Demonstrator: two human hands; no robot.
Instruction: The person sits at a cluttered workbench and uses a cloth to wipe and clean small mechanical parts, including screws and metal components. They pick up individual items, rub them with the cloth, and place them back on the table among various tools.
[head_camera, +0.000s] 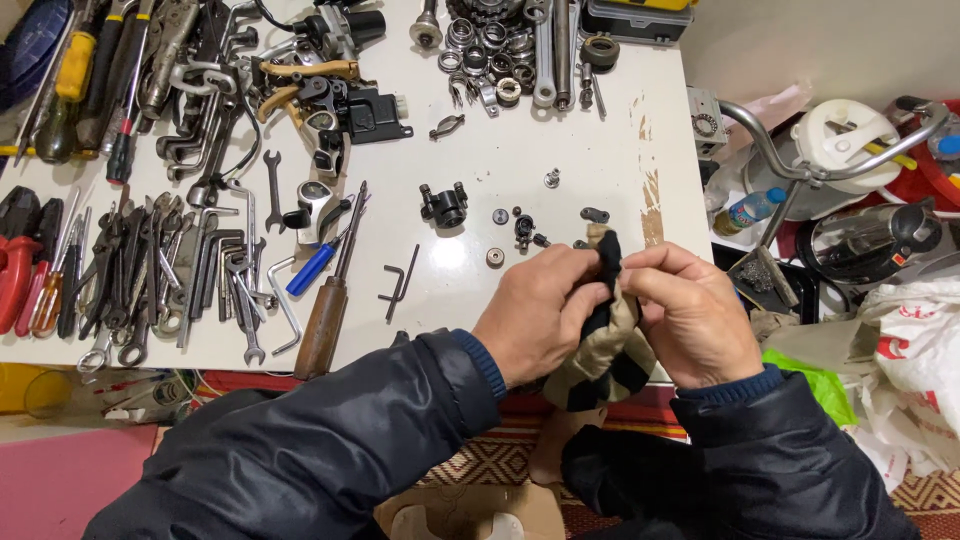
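Your two hands meet just past the near edge of a white worktable (560, 120), both working a striped rag (610, 345) in beige and black. Your left hand (540, 315) curls around the cloth from one side, fingers closed onto it; your right hand (690, 315) pinches its upper fold between thumb and fingertips. Whether a small part sits inside the cloth cannot be seen. The rag looks soft, light and limp, so it should bunch wherever you squeeze; a grip on the thick gathered middle seems surest, since the loose end droops towards your lap. On the table just beyond your knuckles lie several small dark metal parts (522, 228) and a black clamp-like fitting (444, 205). Further to your left sit bent hex keys (398, 285), a wooden-handled screwdriver (325, 325) and a spread of spanners (180, 275)
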